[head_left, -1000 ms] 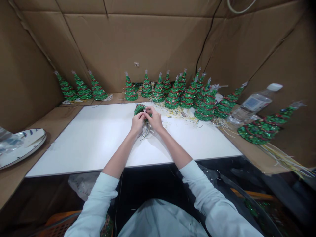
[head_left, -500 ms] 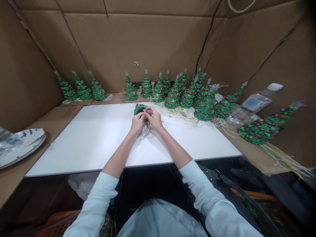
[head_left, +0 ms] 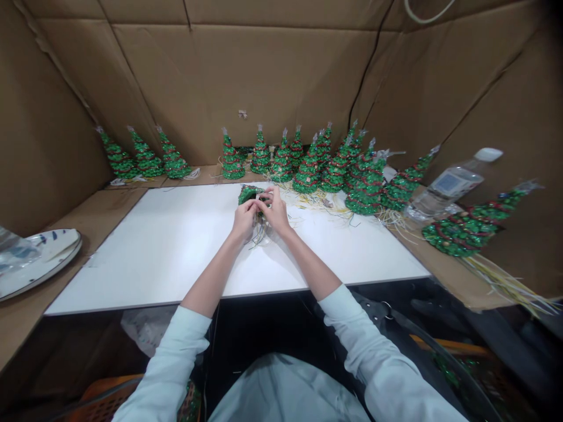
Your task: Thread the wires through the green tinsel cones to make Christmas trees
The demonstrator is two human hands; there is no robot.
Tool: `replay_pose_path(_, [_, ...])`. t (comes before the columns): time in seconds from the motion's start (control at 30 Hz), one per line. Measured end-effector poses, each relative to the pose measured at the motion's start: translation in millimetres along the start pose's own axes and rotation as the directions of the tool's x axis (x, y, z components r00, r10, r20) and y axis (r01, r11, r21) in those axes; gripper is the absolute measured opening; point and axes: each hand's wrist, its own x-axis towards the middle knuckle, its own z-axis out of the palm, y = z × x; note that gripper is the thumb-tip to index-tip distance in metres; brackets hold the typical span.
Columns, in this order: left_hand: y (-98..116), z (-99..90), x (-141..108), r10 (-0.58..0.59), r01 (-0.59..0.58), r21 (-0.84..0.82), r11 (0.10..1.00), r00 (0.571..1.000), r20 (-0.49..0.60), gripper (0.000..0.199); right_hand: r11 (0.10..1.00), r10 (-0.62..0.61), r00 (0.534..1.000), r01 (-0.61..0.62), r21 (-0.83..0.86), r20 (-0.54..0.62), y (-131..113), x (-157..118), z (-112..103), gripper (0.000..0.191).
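Note:
A small green tinsel Christmas tree (head_left: 247, 194) lies on its side on the white board, its open base facing me. Thin yellow, white and dark wires (head_left: 260, 235) trail from that base onto the board. My left hand (head_left: 245, 218) is closed in a pinch on the wires at the base. Close against it, my right hand (head_left: 276, 212) pinches the wires too, its forefinger raised and bent. The fingertips nearly meet, and they hide the exact spot they grip.
Several finished-looking tinsel trees (head_left: 308, 170) stand along the back, with loose wires around them. Another tree (head_left: 470, 230) leans at right near a clear plastic bottle (head_left: 453, 183). A plate (head_left: 65, 249) sits at far left. Cardboard walls (head_left: 272, 70) enclose the table.
The fingers of my right hand have shifted slightly, the forefinger lifting a little. My left hand and the tree stay about where they were.

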Motion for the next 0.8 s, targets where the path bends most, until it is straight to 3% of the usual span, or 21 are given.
replay_pose_path(0.27, [-4, -1.7, 5, -0.102, 0.113, -0.293, 0.95, 0.993, 0.052, 0.01, 0.999, -0.048, 0.999, 0.049, 0.018, -0.006, 1, 0, 2, 0.02])
replay_pose_path(0.5, [-1, -6.3, 6, -0.157, 0.196, -0.414, 0.889, 0.98, 0.125, 0.008, 0.986, 0.013, 0.999, -0.007, 0.167, -0.034, -2, -2, 7, 0.027])
replay_pose_path(0.8, [10, -9.2, 4, -0.25, 0.283, -0.434, 0.855, 0.959, 0.133, 0.009, 0.95, 0.058, 0.995, -0.079, 0.303, 0.077, 1, 1, 9, 0.03])
